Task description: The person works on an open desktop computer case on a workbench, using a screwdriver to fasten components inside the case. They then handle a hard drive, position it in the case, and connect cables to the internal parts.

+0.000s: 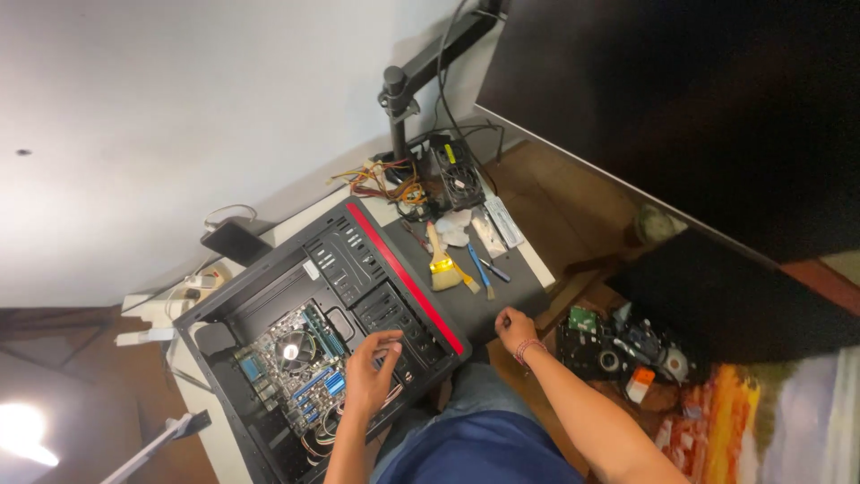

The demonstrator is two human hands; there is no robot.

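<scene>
Desk [524,260]: brush [441,266] beside open computer case [269,296]

The left hand [369,376] covers part of the case [269,296] drive bays; its palm side is hidden. Both forearms are cut by the bottom edge (elbows unseen). Parts on the floor [627,350] are too small to tell

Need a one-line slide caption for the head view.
Left hand reaches into an open black computer case over the motherboard; right hand rests on the case's side panel.
</scene>
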